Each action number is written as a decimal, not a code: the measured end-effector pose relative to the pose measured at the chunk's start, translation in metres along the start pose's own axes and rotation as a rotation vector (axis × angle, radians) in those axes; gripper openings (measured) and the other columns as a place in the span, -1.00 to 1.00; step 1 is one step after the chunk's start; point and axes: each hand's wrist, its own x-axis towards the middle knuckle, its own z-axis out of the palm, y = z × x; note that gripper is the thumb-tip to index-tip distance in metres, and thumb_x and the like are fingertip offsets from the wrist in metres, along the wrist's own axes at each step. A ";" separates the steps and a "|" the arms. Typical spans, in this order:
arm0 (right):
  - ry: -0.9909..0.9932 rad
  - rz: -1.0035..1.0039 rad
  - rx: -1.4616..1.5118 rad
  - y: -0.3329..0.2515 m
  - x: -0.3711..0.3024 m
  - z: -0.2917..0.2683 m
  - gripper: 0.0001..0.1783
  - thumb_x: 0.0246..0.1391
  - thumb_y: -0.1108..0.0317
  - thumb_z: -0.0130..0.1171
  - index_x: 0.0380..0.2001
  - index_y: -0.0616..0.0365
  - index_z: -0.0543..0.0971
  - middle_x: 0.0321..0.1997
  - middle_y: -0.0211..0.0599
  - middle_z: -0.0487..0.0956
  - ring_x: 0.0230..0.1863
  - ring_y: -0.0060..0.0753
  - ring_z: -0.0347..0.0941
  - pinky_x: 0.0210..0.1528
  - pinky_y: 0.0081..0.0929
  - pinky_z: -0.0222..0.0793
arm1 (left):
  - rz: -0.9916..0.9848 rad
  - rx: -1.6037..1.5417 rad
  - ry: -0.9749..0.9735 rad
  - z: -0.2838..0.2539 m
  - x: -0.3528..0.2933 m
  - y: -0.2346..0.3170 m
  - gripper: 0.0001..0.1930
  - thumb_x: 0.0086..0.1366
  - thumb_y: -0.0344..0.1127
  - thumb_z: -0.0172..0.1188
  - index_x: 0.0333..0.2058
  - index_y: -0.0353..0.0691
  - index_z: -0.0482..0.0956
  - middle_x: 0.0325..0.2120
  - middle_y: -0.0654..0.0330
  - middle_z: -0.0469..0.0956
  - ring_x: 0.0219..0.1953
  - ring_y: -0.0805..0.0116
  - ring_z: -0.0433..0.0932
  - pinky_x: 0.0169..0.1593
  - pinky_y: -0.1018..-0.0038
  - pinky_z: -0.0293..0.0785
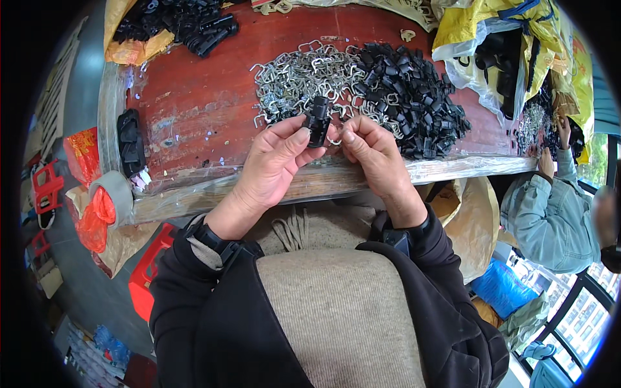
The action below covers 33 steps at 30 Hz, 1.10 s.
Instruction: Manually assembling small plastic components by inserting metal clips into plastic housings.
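Note:
Between its thumb and fingers, my left hand grips a black plastic buckle-like part, held upright over the table's near edge. Just to its right, my right hand pinches a small pale metal hook by the part's side; the fingers cover most of the hook. Beyond my hands lies a pile of silvery bent metal hooks. Against its right side spreads a heap of small black plastic pieces.
The red tabletop has a wooden rim. Black parts fill a bag at the back left. A tape roll hangs near the left corner. A yellow bag stands back right. A co-worker's sleeve is at the right.

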 end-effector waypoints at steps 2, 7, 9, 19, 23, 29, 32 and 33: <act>-0.001 -0.048 -0.015 0.000 0.002 -0.001 -0.83 0.06 0.30 -0.04 -0.46 0.19 0.35 -0.62 -0.58 0.25 -0.58 -0.75 0.07 -0.54 -0.79 -0.01 | -0.013 -0.011 0.014 -0.001 0.002 0.000 -0.69 0.17 -0.30 -0.01 -0.15 -0.36 0.36 -0.21 0.03 0.43 -0.17 0.36 0.42 -0.12 0.53 0.39; -0.006 -0.179 -0.144 0.000 0.004 -0.003 -0.84 0.09 0.32 -0.09 -0.47 0.18 0.32 -0.57 -0.58 0.28 -0.55 -0.81 0.11 -0.55 -0.79 0.06 | -0.037 -0.017 0.007 0.003 0.002 0.005 -0.70 0.18 -0.29 -0.02 -0.14 -0.32 0.35 -0.21 0.05 0.43 -0.19 0.37 0.43 -0.15 0.52 0.38; 0.008 -0.222 -0.180 0.000 0.003 -0.004 -0.84 0.09 0.33 -0.09 -0.47 0.19 0.31 -0.57 -0.57 0.28 -0.55 -0.80 0.11 -0.54 -0.78 0.07 | -0.058 -0.014 0.014 0.003 0.002 0.005 -0.71 0.19 -0.29 -0.03 -0.14 -0.30 0.35 -0.20 0.05 0.42 -0.19 0.35 0.43 -0.16 0.53 0.38; 0.076 -0.245 -0.317 -0.006 -0.012 0.002 -0.84 0.08 0.35 -0.07 -0.47 0.22 0.31 -0.57 -0.56 0.27 -0.53 -0.76 0.10 -0.50 -0.76 0.10 | -0.022 0.013 -0.055 0.014 -0.007 0.001 -0.72 0.18 -0.30 -0.02 -0.15 -0.30 0.36 -0.21 0.04 0.43 -0.12 0.28 0.41 -0.07 0.45 0.34; 0.022 -0.249 -0.214 -0.011 -0.016 0.010 -0.85 0.07 0.37 -0.06 -0.48 0.22 0.32 -0.53 -0.53 0.32 -0.50 -0.75 0.15 -0.46 -0.75 0.14 | -0.011 -0.044 -0.067 0.011 -0.008 -0.001 -0.72 0.17 -0.33 -0.01 -0.17 -0.34 0.36 -0.22 0.03 0.43 -0.11 0.26 0.40 0.01 0.40 0.30; -0.016 -0.202 -0.145 -0.010 -0.010 0.006 -0.88 0.05 0.39 -0.04 -0.45 0.24 0.36 -0.46 -0.46 0.41 -0.40 -0.70 0.30 -0.32 -0.72 0.24 | -0.071 -0.164 -0.114 0.008 -0.005 0.002 -0.74 0.18 -0.36 -0.02 -0.17 -0.36 0.37 -0.25 0.09 0.45 -0.16 0.33 0.43 -0.06 0.48 0.37; -0.037 -0.201 -0.154 -0.006 -0.007 0.001 -0.89 0.04 0.42 -0.03 -0.45 0.26 0.37 -0.44 -0.42 0.43 -0.37 -0.70 0.33 -0.31 -0.73 0.26 | -0.110 -0.202 -0.101 0.003 -0.003 0.003 -0.74 0.18 -0.35 -0.02 -0.18 -0.36 0.37 -0.26 0.07 0.45 -0.17 0.31 0.44 -0.07 0.49 0.39; -0.046 -0.210 -0.162 -0.005 -0.006 0.001 -0.89 0.03 0.43 -0.02 -0.45 0.26 0.38 -0.44 -0.42 0.44 -0.37 -0.70 0.33 -0.32 -0.73 0.27 | -0.130 -0.218 -0.096 0.002 -0.002 0.003 -0.74 0.18 -0.35 -0.02 -0.18 -0.36 0.37 -0.26 0.07 0.45 -0.18 0.29 0.45 -0.08 0.49 0.40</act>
